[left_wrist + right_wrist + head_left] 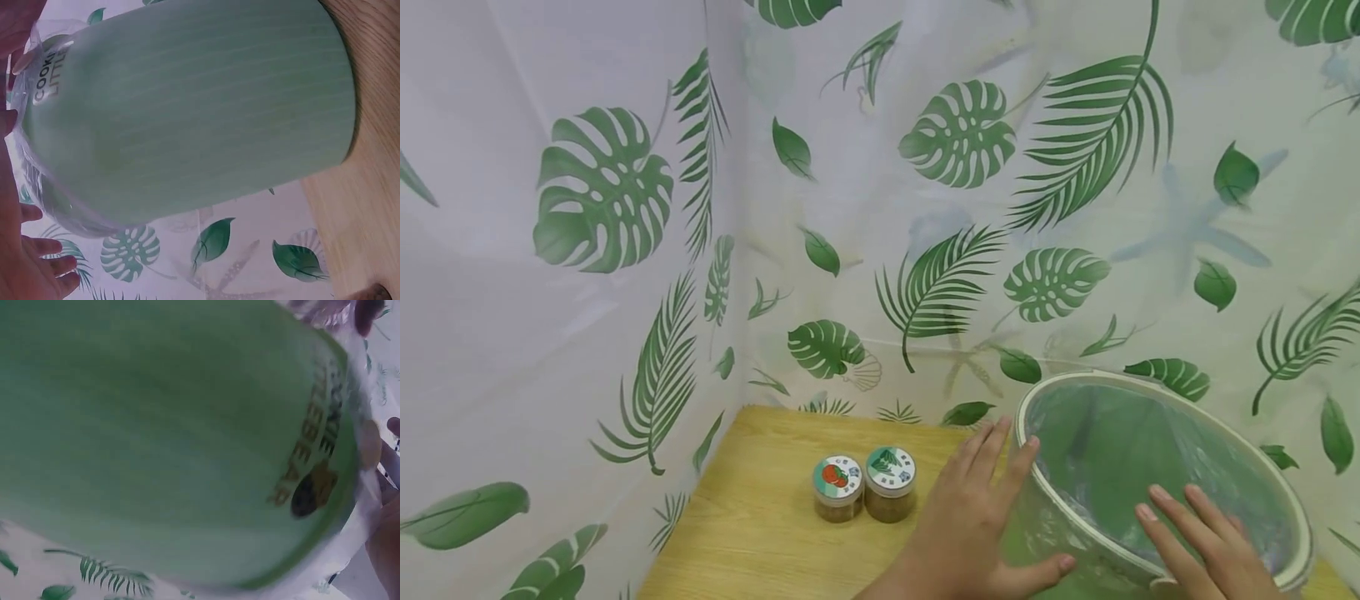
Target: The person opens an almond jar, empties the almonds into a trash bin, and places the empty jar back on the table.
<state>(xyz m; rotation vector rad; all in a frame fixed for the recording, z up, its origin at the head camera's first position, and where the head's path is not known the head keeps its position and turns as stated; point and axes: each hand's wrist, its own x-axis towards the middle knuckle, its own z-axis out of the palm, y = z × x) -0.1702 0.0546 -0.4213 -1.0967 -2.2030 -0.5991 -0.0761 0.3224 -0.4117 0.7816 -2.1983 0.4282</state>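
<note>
A green trash bin (1097, 533) stands on the table at the right, lined with a clear plastic bag (81, 215) folded over its rim. A cream ring (1165, 387) circles the mouth. My left hand (970, 517) is beside the bin's left rim, fingers extended and thumb spread toward the near side. Over the near right part of the rim lies my right hand (1213, 554), its fingers reaching across the opening. In the right wrist view, a digit of the right hand (384, 515) overlaps the bag's edge near printed lettering and a bear picture (315, 490).
Two small lidded jars stand side by side left of the bin, one with a tomato label (837, 487) and one with a green vegetable label (891, 483). Leaf-patterned sheeting (850, 208) encloses the wooden table (752, 492) at the back and left.
</note>
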